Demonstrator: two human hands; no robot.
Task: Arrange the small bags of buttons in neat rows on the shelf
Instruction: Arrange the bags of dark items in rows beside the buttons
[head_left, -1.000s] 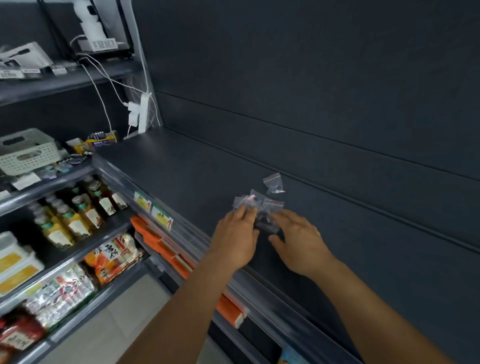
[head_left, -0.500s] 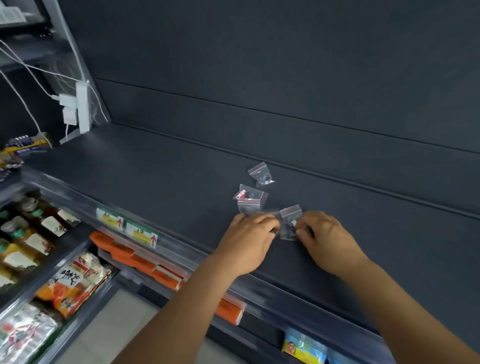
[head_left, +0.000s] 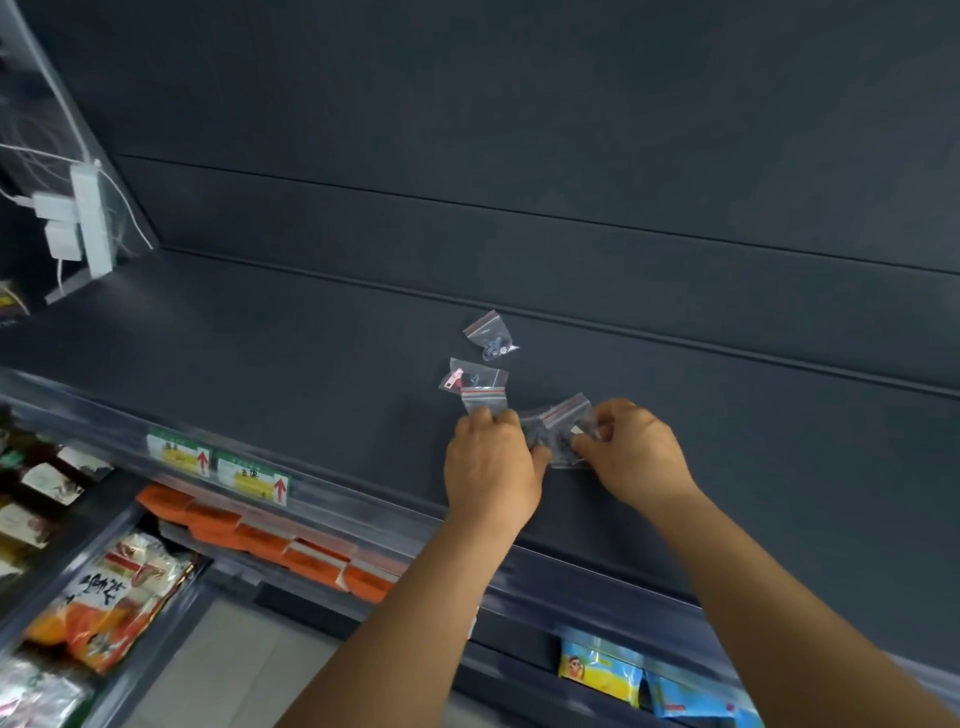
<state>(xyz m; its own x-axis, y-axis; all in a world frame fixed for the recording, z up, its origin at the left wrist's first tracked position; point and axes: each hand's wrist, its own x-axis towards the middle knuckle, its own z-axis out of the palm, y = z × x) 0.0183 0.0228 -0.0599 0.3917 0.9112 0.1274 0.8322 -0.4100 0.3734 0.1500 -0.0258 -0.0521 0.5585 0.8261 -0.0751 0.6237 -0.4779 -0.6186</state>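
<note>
Bag (head_left: 563, 431), red seal seemingly up-right.

Looks like a small shop or convenience store. Dark metal display shelf (head_left: 311, 364) with yellow price tags (head_left: 218, 465) clipped along its front rail, orange packs (head_left: 249, 530) lined up underneath, bagged snacks (head_left: 111, 597) lower left, blue-and-yellow packets (head_left: 600, 670) lower right. White power strip (head_left: 91, 223) fixed on the upright.

Shelf (head_left: 311, 374) left bare; loose bags (head_left: 485, 387) crowd centre.
</note>
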